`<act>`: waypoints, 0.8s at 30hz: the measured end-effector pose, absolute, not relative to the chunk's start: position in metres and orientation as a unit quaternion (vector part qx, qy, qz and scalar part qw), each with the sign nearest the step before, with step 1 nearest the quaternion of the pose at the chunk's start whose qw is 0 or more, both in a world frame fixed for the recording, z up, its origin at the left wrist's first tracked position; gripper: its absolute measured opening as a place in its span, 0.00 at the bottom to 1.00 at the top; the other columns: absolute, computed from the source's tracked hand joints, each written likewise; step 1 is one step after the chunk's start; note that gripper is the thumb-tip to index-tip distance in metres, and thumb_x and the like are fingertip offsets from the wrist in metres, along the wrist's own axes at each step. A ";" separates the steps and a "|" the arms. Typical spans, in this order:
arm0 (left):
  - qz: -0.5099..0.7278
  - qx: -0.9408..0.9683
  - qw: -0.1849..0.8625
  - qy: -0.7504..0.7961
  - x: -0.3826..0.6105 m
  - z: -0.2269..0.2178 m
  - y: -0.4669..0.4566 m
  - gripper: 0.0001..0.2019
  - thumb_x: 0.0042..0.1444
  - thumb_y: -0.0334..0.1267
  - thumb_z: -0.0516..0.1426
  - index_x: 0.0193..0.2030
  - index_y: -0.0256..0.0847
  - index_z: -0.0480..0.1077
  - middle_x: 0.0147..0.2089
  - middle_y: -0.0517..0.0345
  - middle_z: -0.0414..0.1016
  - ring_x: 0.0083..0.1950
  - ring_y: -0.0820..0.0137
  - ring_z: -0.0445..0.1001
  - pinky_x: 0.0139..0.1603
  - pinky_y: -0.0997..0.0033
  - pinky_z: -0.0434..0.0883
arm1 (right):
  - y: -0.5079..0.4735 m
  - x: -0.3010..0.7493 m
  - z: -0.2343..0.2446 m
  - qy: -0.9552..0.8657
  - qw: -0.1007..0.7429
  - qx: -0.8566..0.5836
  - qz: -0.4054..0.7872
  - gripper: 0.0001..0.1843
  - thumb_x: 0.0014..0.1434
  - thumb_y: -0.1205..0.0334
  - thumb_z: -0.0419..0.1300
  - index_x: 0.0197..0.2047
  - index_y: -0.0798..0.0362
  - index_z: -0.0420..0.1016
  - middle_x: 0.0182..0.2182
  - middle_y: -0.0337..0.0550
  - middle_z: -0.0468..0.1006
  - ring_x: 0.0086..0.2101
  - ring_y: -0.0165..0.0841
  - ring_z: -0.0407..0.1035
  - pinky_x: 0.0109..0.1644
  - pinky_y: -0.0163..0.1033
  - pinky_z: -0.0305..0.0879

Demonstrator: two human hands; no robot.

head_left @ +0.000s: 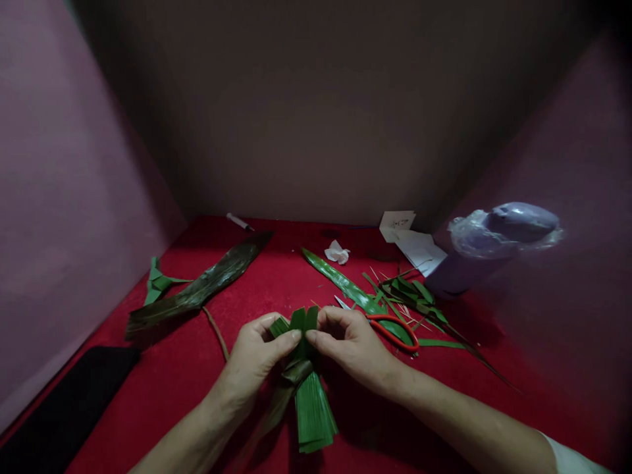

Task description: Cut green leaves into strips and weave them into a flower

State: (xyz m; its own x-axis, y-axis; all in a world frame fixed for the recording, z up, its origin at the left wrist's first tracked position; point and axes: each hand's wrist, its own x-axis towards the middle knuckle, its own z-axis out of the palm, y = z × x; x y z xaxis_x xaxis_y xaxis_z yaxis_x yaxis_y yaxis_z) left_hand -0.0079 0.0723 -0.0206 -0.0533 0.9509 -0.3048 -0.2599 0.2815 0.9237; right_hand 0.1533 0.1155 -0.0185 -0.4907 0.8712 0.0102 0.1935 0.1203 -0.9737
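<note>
A bundle of green leaf strips point(313, 415) hangs between my hands, bound round its middle by a darker leaf band point(297, 372). My left hand point(261, 349) pinches the upper end of the bundle from the left, thumb in front. From the right, my right hand point(348, 339) grips the same end, its thumb almost meeting the left one. Fingers behind the leaves are partly hidden. Close to my right hand lie orange-handled scissors point(395, 332), the blade tip pointing left. A long green leaf point(340, 280) reaches beneath them.
Leaf scraps and thin sticks point(415, 296) cover the right side of the red cloth point(197, 401). A plastic-topped purple container point(464, 263), papers point(419, 250) and crumpled tissue point(337, 253) stand behind. Leftward are a dark leaf point(212, 283), folded green leaf point(158, 282), syringe point(239, 222) and black object point(74, 401).
</note>
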 end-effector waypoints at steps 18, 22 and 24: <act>0.501 0.297 0.639 0.503 -0.009 -0.026 0.075 0.12 0.42 0.40 0.66 0.28 0.36 0.70 0.23 0.61 0.71 0.24 0.75 0.69 0.26 0.76 0.64 | 0.114 0.152 -0.019 -0.642 0.314 -0.377 0.589 0.08 0.52 0.62 0.61 0.26 0.55 0.66 0.20 0.32 0.64 0.22 0.23 0.57 0.25 0.30 0.54; 0.502 0.293 0.649 0.490 -0.008 -0.025 0.074 0.11 0.43 0.40 0.65 0.31 0.35 0.71 0.26 0.58 0.74 0.26 0.73 0.71 0.29 0.73 0.66 | 0.115 0.153 -0.021 -0.641 0.314 -0.379 0.588 0.08 0.53 0.61 0.60 0.28 0.55 0.66 0.22 0.33 0.65 0.23 0.24 0.57 0.26 0.30 0.54; 0.506 0.291 0.649 0.488 -0.008 -0.023 0.073 0.11 0.43 0.40 0.65 0.30 0.35 0.71 0.26 0.58 0.74 0.26 0.73 0.71 0.29 0.73 0.66 | 0.115 0.153 -0.021 -0.646 0.299 -0.380 0.591 0.08 0.54 0.60 0.60 0.28 0.55 0.66 0.22 0.33 0.65 0.23 0.24 0.58 0.26 0.31 0.54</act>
